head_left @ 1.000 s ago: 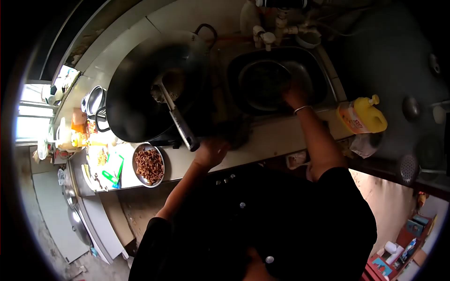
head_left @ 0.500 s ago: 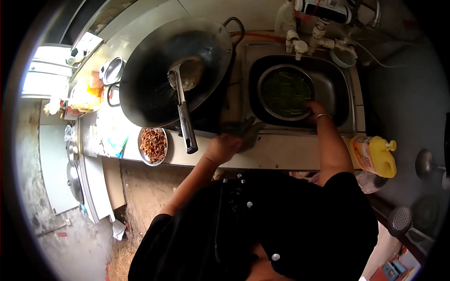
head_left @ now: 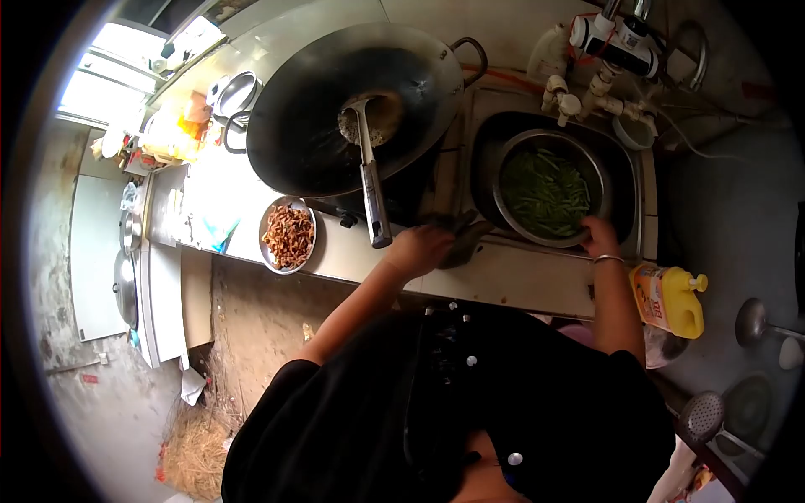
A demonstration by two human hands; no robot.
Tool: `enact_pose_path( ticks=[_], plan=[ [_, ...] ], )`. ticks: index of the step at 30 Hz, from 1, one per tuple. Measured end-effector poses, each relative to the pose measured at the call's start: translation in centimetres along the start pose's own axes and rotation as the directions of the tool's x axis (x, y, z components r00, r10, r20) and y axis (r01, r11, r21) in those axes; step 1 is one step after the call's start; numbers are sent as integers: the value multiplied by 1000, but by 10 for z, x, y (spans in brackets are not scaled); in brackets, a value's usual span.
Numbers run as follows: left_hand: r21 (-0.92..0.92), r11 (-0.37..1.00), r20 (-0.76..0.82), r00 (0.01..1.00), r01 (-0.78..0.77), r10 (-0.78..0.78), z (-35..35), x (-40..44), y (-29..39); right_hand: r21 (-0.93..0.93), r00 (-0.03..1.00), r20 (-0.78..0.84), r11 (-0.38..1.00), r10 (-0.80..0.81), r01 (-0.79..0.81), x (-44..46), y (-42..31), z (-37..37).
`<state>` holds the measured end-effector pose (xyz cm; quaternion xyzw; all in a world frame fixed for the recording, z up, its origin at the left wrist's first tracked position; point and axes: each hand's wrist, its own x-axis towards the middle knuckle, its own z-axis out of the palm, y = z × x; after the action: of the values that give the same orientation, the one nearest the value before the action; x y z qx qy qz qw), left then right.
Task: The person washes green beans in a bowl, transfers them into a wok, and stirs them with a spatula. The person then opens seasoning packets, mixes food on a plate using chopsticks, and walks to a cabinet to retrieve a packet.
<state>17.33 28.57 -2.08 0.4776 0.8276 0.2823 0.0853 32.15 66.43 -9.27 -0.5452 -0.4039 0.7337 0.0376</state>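
My right hand (head_left: 600, 236) grips the near right rim of a round metal basin (head_left: 596, 168) at the sink. Cut green vegetables (head_left: 545, 194) fill the basin, which overlaps the sink's front edge. On the counter to the left, my left hand (head_left: 422, 251) is closed on a dark cloth (head_left: 463, 244). Behind that hand stands a large wok (head_left: 293, 126) with a ladle (head_left: 370, 180) resting in it, its bowl in some liquid and its handle over the near rim.
A plate of browned food pieces (head_left: 289, 236) sits at the counter's front edge, left of the wok. White pipes (head_left: 599, 84) and a faucet (head_left: 625, 49) rise behind the sink (head_left: 650, 197). A yellow jug (head_left: 668, 300) stands to the right.
The basin has come up and nearer the sink's front edge with my right hand on its rim. My left hand keeps hold of the cloth. The whole view has shifted.
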Motion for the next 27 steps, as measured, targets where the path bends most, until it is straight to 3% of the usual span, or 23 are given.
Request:
enact_pose_path(
  ticks=[2, 4, 6, 8, 13, 16, 20, 23, 24, 25, 27],
  plan=[
    [-24, 998, -15, 998, -55, 55, -1, 4, 4, 0, 999, -30, 1000, -23, 23, -25, -6, 4],
    [-49, 999, 0, 1000, -5, 5, -1, 7, 7, -3, 997, -64, 999, -48, 47, -43, -12, 2],
    [-73, 997, -15, 999, -30, 29, -2, 10, 14, -179, 994, -44, 979, -103, 94, -58, -15, -4],
    [-104, 993, -36, 998, -58, 54, -2, 14, 26, -201, 987, -78, 972, -140, 122, -76, -12, -6],
    [15, 975, -158, 963, -220, 220, -9, 24, 60, -231, 967, -198, 966, -162, 115, -110, 3, -7],
    [44, 948, -278, 908, -314, 313, -6, 37, 64, -273, 984, -28, 948, -174, 160, -126, 21, -14],
    [42, 933, -166, 918, -358, 360, -6, 43, 70, -286, 988, 26, 946, -151, 153, -156, 51, -9],
    [-33, 939, -65, 939, -341, 339, -2, 39, 77, -157, 986, 101, 976, -136, 151, -155, 80, -8],
    [-63, 953, 45, 953, -298, 301, 1, 39, 76, -197, 979, 126, 963, -159, 182, -159, 82, -6],
    [-64, 950, 60, 949, -306, 309, 6, 37, 76, -236, 972, 151, 948, -181, 214, -162, 86, -3],
    [0, 980, 267, 945, -198, 191, 16, 34, 83, -176, 959, 152, 948, -239, 264, -161, 97, 3]
  ],
)
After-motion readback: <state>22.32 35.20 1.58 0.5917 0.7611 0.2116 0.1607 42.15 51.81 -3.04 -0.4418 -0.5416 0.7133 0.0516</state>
